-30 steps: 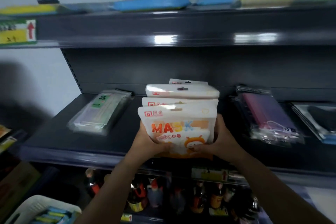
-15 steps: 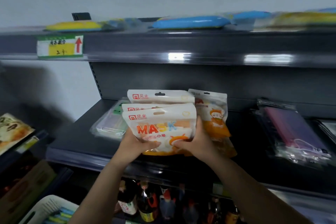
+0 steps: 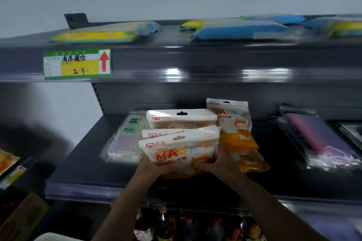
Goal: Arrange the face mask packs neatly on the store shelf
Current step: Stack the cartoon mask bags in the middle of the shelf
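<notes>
Head view: at centre frame, the left hand and right hand each clasp a lower corner of a bundle of white-and-orange mask packs, fingers curled round its bottom edge above the dark shelf. Just right of it, a single orange pack lies flat; to the left lies a clear "FACE MASK" pack. The risk, as I judge it: the glossy bundle fans apart, so upper packs may slide off or knock the neighbours askew on lowering.

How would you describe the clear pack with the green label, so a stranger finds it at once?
Look at the dark middle shelf, left end. The clear pack lies flat there, left of the white packs in the hands. Only it has a green label reading FACE MASK.
</notes>
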Demonstrator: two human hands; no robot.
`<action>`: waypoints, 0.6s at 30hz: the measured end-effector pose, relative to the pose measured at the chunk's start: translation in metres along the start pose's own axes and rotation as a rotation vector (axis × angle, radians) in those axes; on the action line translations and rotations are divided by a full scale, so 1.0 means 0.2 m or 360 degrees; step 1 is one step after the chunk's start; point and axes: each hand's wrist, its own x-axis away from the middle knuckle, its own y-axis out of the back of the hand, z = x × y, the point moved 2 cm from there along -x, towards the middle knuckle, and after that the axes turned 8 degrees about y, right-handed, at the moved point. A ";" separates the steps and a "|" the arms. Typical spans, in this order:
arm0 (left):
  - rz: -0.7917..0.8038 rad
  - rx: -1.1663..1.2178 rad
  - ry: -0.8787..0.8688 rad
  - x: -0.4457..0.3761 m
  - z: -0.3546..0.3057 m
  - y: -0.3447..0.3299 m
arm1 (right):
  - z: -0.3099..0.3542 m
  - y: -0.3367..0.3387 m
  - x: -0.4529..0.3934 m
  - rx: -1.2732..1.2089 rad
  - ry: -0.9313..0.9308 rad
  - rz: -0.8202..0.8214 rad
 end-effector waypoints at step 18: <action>0.0108 -0.0041 -0.0100 -0.03 0.01 -0.03 | -0.01 -0.02 -0.02 -0.0102 -0.0023 -0.0163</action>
